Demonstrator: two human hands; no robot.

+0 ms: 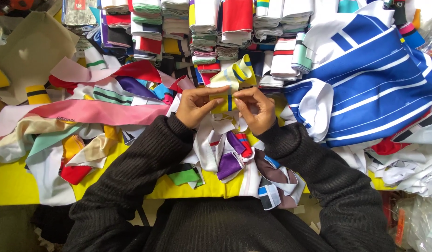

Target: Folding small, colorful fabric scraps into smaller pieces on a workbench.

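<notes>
A pale yellow fabric strip [235,75] with blue stripes is held up between both hands above the table's middle. My left hand [193,106] pinches its lower left edge. On the lower right edge, my right hand [257,108] is pinched with fingers curled. The strip's upper end loops and folds above the hands. Both arms wear black knit sleeves. Below the hands lies a heap of loose fabric pieces [227,158] in white, purple, green and brown.
Folded striped fabric stacks [204,28] line the back. A large blue and white striped garment [374,88] covers the right. Pink, teal and tan scraps [85,112] spread on the left over the yellow table [10,184]. Plastic bags [416,219] sit at lower right.
</notes>
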